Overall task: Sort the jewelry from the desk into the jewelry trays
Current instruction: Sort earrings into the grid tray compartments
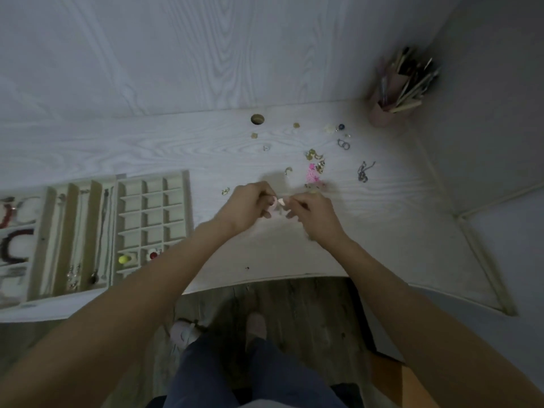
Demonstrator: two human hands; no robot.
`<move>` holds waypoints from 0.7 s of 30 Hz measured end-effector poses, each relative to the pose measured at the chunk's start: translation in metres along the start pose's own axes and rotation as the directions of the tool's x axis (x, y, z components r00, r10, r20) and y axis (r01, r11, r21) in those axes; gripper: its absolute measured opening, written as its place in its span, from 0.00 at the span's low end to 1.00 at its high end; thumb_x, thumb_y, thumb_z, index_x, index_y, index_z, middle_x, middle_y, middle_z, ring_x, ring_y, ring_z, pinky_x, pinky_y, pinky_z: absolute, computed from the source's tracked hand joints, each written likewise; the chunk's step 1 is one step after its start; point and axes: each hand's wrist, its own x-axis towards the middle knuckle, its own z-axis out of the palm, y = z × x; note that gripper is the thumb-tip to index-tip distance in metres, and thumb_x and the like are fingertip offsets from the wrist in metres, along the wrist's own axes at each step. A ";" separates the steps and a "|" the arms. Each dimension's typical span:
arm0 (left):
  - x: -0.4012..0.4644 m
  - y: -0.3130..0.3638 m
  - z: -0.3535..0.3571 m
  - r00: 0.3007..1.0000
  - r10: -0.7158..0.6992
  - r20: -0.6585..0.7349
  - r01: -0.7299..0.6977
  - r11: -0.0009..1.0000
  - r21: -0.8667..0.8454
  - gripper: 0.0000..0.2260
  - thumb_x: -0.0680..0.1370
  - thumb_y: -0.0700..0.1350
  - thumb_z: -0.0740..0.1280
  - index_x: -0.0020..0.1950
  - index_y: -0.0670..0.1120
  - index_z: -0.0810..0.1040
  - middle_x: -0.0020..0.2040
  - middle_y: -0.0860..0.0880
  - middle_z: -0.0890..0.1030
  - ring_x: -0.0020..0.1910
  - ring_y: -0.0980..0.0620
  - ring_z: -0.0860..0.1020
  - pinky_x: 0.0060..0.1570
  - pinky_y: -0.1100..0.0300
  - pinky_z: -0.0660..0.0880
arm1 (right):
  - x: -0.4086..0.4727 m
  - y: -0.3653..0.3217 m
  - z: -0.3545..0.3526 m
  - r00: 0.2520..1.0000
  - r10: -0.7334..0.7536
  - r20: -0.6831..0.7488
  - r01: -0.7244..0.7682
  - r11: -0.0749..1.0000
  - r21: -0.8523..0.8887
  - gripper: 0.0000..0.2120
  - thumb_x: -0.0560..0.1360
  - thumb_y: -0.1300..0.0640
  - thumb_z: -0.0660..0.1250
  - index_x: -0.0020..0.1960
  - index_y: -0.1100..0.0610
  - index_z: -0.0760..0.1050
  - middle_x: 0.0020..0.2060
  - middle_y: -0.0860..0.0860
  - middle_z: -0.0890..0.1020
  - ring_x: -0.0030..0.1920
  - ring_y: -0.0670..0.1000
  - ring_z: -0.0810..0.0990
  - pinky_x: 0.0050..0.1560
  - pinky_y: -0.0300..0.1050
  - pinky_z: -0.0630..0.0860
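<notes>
Centrally, small pale pink piece (pixel 279 201) — blurred, pinched between both hands

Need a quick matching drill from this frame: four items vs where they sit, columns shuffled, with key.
Items:
1. pencil cup
2. yellow bead
3. silver chain
4. pink beads

Places:
A. in a small cell of the grid tray
B. loose on the desk, just beyond the right hand
C. far right corner of the desk
D. loose on the desk, right of the gold pieces

Pairs: 1-C, 2-A, 3-D, 4-B
</notes>
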 end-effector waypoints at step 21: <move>-0.120 -0.072 -0.113 0.884 -0.448 -0.132 0.324 0.791 -0.519 0.05 0.77 0.36 0.66 0.42 0.39 0.73 0.36 0.40 0.81 0.31 0.51 0.83 0.34 0.60 0.81 | 0.023 -0.111 0.121 0.893 -0.180 0.413 0.077 0.964 0.253 0.06 0.74 0.65 0.69 0.41 0.56 0.78 0.37 0.49 0.82 0.34 0.43 0.81 0.39 0.37 0.78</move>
